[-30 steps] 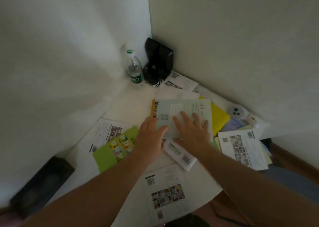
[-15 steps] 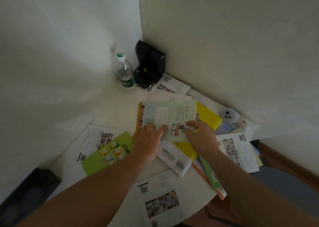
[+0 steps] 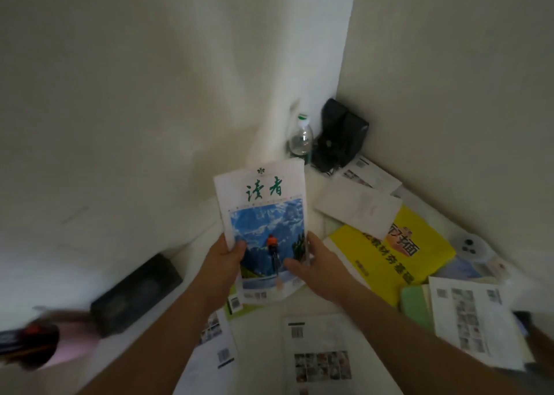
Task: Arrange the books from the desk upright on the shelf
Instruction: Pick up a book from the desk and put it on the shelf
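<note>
I hold a thin magazine [image 3: 263, 214] upright above the desk, its cover showing green characters and a mountain picture with a cyclist. My left hand [image 3: 224, 259] grips its lower left edge, thumb on the cover. My right hand [image 3: 311, 265] grips the lower right edge. Several more books lie flat on the white desk [image 3: 260, 322]: a yellow book [image 3: 386, 253], a white booklet [image 3: 356, 205] on top of it, and white booklets with barcodes [image 3: 320, 355] near me. No shelf is in view.
A water bottle [image 3: 300, 138] and a black device [image 3: 341, 136] stand in the wall corner. A dark box [image 3: 135, 289] sits at the left. A round white gadget [image 3: 470, 246] lies at the right by the wall. More booklets [image 3: 473, 316] crowd the right edge.
The magazine lay face down on the pile under both hands. Both hands have now lifted it and turned it upright, front cover toward me. The view has swung left.
</note>
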Action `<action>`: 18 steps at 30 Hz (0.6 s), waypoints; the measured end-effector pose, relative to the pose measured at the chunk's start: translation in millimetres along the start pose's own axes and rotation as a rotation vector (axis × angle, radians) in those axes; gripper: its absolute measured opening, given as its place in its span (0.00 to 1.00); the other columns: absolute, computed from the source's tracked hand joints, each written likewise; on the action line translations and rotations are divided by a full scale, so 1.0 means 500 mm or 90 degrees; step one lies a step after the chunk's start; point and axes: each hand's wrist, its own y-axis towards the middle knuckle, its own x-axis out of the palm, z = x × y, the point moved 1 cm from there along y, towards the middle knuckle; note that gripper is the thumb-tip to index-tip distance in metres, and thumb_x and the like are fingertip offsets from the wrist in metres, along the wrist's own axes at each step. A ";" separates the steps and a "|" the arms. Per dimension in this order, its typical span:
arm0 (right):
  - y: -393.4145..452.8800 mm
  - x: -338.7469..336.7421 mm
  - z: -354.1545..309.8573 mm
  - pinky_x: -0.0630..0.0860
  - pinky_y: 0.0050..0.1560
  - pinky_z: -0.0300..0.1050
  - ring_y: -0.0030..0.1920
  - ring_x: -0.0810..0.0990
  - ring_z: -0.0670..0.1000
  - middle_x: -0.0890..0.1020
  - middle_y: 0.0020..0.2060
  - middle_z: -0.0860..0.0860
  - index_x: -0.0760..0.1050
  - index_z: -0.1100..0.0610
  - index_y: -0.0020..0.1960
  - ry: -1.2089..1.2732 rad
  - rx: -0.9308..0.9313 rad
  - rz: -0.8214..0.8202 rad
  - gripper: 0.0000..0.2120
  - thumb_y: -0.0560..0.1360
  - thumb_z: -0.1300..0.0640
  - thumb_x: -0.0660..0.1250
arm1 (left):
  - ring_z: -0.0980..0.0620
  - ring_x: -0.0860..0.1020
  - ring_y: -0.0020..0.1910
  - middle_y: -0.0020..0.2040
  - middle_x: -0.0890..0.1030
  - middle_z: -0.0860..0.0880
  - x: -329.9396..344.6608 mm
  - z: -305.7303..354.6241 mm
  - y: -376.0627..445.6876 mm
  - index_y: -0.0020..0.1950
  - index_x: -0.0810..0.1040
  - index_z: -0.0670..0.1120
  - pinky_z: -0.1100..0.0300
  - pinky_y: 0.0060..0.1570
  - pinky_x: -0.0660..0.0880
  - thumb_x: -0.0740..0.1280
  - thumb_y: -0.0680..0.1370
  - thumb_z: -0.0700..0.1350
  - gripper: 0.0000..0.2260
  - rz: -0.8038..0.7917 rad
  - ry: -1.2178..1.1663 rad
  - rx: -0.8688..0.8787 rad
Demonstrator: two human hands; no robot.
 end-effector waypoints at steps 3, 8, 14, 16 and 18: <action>-0.004 0.044 -0.041 0.80 0.37 0.40 0.40 0.83 0.39 0.83 0.45 0.45 0.73 0.47 0.54 0.000 -0.010 0.061 0.15 0.75 0.46 0.77 | 0.51 0.84 0.59 0.61 0.85 0.50 -0.051 0.003 -0.033 0.68 0.77 0.49 0.51 0.59 0.82 0.62 0.86 0.43 0.11 0.078 -0.026 -0.014; -0.035 0.104 -0.068 0.79 0.33 0.38 0.37 0.83 0.40 0.84 0.42 0.46 0.72 0.48 0.50 -0.016 -0.045 0.030 0.14 0.76 0.48 0.77 | 0.51 0.84 0.58 0.58 0.86 0.52 -0.134 0.000 -0.103 0.65 0.79 0.51 0.51 0.57 0.83 0.65 0.85 0.51 0.11 0.149 0.024 -0.031; -0.067 0.195 -0.091 0.86 0.42 0.47 0.42 0.86 0.45 0.86 0.48 0.50 0.74 0.48 0.56 0.067 -0.037 -0.025 0.16 0.75 0.52 0.78 | 0.54 0.83 0.60 0.60 0.85 0.55 -0.203 -0.001 -0.211 0.67 0.77 0.54 0.49 0.61 0.81 0.63 0.85 0.51 0.11 0.176 -0.013 -0.031; -0.085 0.226 -0.098 0.87 0.43 0.53 0.43 0.88 0.50 0.86 0.48 0.51 0.74 0.48 0.58 0.108 -0.011 -0.043 0.18 0.74 0.53 0.79 | 0.54 0.84 0.58 0.58 0.86 0.56 -0.228 -0.005 -0.248 0.65 0.77 0.54 0.50 0.59 0.82 0.62 0.86 0.50 0.10 0.180 -0.022 -0.034; -0.109 0.257 -0.104 0.86 0.42 0.52 0.42 0.88 0.50 0.87 0.47 0.49 0.74 0.46 0.60 0.120 -0.011 -0.064 0.19 0.75 0.53 0.79 | 0.54 0.84 0.57 0.58 0.86 0.56 -0.253 -0.014 -0.284 0.65 0.77 0.55 0.51 0.57 0.82 0.62 0.86 0.50 0.10 0.182 -0.028 -0.030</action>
